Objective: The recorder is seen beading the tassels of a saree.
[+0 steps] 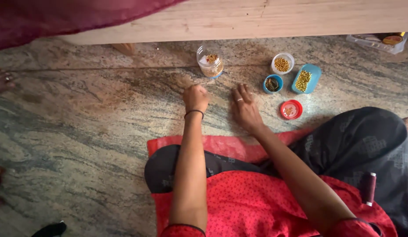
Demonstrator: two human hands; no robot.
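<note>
— Speckled stone, grey-green with rusty streaks: that is the floor (81, 131) both hands press on. The left hand (196, 97) is curled into a fist, knuckles down on the stone, a thin dark band at the wrist; I cannot tell whether anything is inside the fist.

— And the other?

— The right hand (244, 107) lies flat, fingers together and stretched forward, a pale ring on one finger, holding nothing.

— What sits closest?

— Just beyond the fist, a clear round jar (210, 61) of plastic or glass, with gold beads and something white inside. To the right of the flat hand, a red round lid (291, 109) with a few tiny beads, shallow and glossy. Above it, a small blue round cup (273, 83) holding dark pieces, a white round cup (282, 63) heaped with gold beads, and a blue oblong tray (306, 78) filled with yellow-gold beads.

— Farther out?

— A pale wooden plank (256, 19) with visible grain spans the top, maroon cloth (59, 17) draped over its left end. Nearer the camera, red dotted fabric (256, 197) covers the lap, black cloth (362, 140) over the knee, and a dark thread spool (368, 188) rests on it.
</note>
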